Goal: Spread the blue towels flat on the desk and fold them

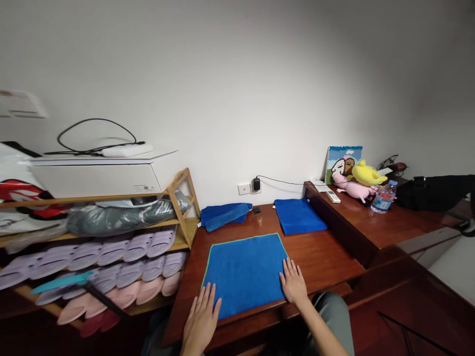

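The left hand (202, 315) and right hand (294, 283), flat and gripping nothing, rest at opposite edges of the green-edged, rectangular blue cloth (247, 277) on the brown wooden desk (315, 257), seemingly steadying it, though pressure is unclear.

The head camera looks forward and down (wall (237, 89) ahead, desk (319, 259) below)

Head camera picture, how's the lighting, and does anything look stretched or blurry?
In the head view, the wall is brighter mid-frame and darkens toward the upper right; in the head view, the slippers at left look stretched, likely wide-lens distortion; in the head view, the green-edged cloth is fairly clear, the far-left white object blurrier.
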`<state>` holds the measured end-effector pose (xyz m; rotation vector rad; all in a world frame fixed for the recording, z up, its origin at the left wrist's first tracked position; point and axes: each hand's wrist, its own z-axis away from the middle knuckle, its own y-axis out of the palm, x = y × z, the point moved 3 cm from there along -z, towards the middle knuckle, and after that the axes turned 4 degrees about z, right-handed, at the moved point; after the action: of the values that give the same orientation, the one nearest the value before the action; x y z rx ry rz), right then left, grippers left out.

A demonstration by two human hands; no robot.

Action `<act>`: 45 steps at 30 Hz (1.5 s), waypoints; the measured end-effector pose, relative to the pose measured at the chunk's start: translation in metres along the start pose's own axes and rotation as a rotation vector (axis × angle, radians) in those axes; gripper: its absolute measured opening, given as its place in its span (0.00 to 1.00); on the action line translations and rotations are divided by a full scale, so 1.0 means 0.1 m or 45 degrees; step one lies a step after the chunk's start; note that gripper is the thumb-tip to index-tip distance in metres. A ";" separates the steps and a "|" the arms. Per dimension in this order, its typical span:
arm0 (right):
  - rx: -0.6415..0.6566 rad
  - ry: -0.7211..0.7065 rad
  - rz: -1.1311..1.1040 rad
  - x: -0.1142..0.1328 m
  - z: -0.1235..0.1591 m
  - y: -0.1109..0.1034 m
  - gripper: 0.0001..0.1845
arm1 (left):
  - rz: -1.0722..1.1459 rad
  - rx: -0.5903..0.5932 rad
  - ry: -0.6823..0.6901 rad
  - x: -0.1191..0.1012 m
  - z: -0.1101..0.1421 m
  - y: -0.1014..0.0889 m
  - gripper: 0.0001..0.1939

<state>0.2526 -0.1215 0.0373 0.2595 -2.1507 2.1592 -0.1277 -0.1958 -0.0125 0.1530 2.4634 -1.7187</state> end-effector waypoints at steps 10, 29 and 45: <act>-0.107 -0.227 -0.115 0.57 0.05 -0.12 0.34 | 0.089 -0.038 0.141 -0.29 -0.22 -0.19 0.32; -0.002 -0.021 0.011 0.17 -0.25 0.00 0.37 | -0.034 -0.018 -0.140 -0.27 -0.26 -0.04 0.36; 0.058 -0.413 -0.193 1.56 -1.06 0.02 0.35 | 0.180 0.141 0.102 -0.67 -1.64 0.13 0.29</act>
<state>0.0926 -0.0247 0.0631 0.7997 -2.1512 2.2068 -0.0680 -0.0381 0.0423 0.4047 2.3476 -1.8216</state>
